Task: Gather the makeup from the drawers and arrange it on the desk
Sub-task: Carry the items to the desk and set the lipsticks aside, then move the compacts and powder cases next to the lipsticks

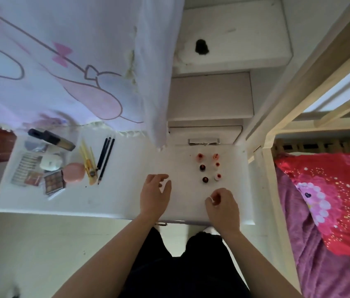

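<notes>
Several small nail-polish bottles [209,167] stand upright in two short rows on the white desk [122,198]. My left hand [154,195] hovers over the desk left of the rows, fingers spread and relaxed, holding nothing. Just below the rows, my right hand [223,204] has its fingers curled, and a small white thing shows at the fingertips; what it is cannot be told. Further left lie black pencils [105,157], yellow brushes [88,161], a pink round compact [74,172], an eyeshadow palette [54,182], a white compact [50,162] and a dark foundation tube [51,139].
A white cloth with pink bows [62,61] hangs over the desk's back left. White steps with drawer fronts [210,97] rise behind the desk. A wooden bed frame [268,147] and a red blanket [324,190] lie to the right. A flat clear bag [27,168] lies at the left.
</notes>
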Tool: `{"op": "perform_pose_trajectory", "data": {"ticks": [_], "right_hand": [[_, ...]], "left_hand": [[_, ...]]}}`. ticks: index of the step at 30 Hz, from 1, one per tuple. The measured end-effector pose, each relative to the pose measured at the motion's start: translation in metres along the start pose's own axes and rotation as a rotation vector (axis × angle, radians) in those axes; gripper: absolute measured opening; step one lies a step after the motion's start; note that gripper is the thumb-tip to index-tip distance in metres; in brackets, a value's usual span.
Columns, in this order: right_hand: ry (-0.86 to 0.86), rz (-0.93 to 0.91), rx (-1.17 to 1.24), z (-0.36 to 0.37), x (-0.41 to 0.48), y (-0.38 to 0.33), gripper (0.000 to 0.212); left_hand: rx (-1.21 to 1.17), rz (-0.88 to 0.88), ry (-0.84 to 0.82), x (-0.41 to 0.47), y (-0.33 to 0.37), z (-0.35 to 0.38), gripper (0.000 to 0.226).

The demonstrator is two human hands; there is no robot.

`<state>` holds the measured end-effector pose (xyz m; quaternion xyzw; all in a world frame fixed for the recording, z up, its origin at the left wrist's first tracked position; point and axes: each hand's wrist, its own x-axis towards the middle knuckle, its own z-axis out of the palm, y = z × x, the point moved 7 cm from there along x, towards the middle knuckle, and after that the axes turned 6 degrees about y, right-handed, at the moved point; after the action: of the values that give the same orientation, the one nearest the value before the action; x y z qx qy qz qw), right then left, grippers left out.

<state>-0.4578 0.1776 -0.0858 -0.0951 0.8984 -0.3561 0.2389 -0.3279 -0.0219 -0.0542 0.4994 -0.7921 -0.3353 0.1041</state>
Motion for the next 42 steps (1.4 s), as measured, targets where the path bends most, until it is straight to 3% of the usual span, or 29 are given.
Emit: {"op": "perform_pose_trajectory", "data": {"ticks": [6, 14, 21, 26, 30, 34, 37, 42], "right_hand": [[-0.076, -0.235, 0.029, 0.056, -0.016, -0.094, 0.013], [-0.180, -0.322, -0.090, 0.151, -0.036, -0.183, 0.036], [-0.337, -0.409, -0.312, 0.259, -0.066, -0.262, 0.048], [-0.458, -0.544, -0.497, 0.329, -0.089, -0.309, 0.058], [-0.509, -0.582, -0.647, 0.367, -0.092, -0.321, 0.067], [-0.460, -0.633, -0.739, 0.384, -0.087, -0.325, 0.059], [-0.464, -0.578, -0.620, 0.381, -0.082, -0.325, 0.055], [-0.366, -0.106, -0.020, 0.331, -0.086, -0.316, 0.066]], "left_hand": [[0.048, 0.020, 0.138, 0.028, -0.044, -0.091, 0.006], [0.075, 0.076, 0.190, 0.080, -0.138, -0.189, 0.010], [0.276, 0.108, 0.059, 0.118, -0.241, -0.247, 0.021], [0.372, 0.142, -0.074, 0.126, -0.293, -0.257, 0.049], [0.340, 0.208, -0.100, 0.124, -0.309, -0.256, 0.054], [0.349, 0.270, -0.087, 0.126, -0.309, -0.258, 0.054], [0.324, 0.246, -0.097, 0.127, -0.313, -0.258, 0.062], [0.298, 0.176, -0.101, 0.124, -0.317, -0.261, 0.060]]}}
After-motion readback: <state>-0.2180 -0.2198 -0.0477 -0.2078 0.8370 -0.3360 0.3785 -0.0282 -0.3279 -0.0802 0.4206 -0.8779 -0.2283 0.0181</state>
